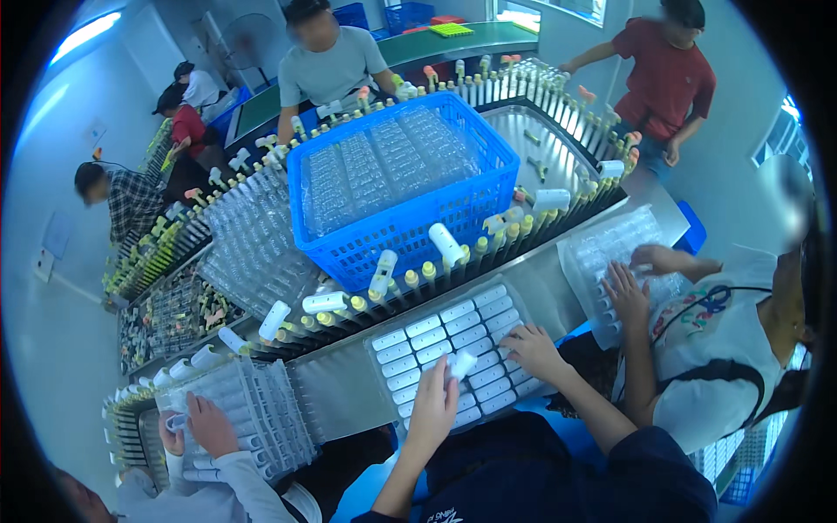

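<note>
A clear plastic tray holds rows of white, rounded rectangular plastic pieces (469,336) on the bench in front of me. My left hand (433,399) is over the tray's lower left part, fingers closed on a loose white plastic piece (463,364) that stands out above the rows. At the tray's right side, my right hand (534,352) has its fingers apart and lowered onto the white pieces; the fingertips partly hide what they touch.
Beyond the tray runs a rack of yellow-tipped pegs (428,272), some carrying white pieces. Behind it stands a blue crate (397,254) with clear trays. A co-worker's hands (209,423) work over stacked trays at left; another co-worker's hands (629,292) touch a tray at right.
</note>
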